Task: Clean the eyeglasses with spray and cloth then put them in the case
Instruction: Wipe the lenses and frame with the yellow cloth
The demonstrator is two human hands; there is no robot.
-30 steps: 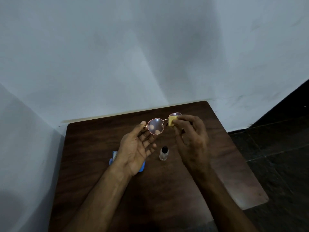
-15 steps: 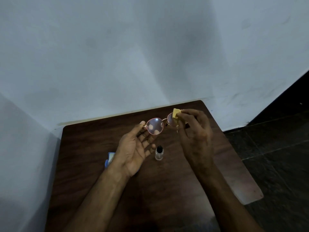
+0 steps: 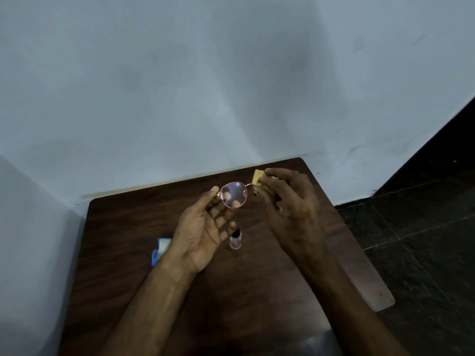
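Round eyeglasses (image 3: 233,195) with a thin pink-gold frame are held above the dark wooden table (image 3: 133,227). My left hand (image 3: 203,227) pinches their left end between thumb and fingers, palm up. My right hand (image 3: 290,201) presses a small yellow cloth (image 3: 257,179) around the right lens, which is hidden by cloth and fingers. A small clear spray bottle (image 3: 235,239) with a black cap stands on the table below the glasses. A blue case (image 3: 160,249) lies at the left, partly hidden behind my left wrist.
The table stands in a corner between two pale walls. Its right edge (image 3: 370,278) borders a dark tiled floor (image 3: 416,240).
My right hand has shifted the yellow cloth slightly up and right on the right lens. The left hand keeps its hold on the frame. The view has drifted a little.
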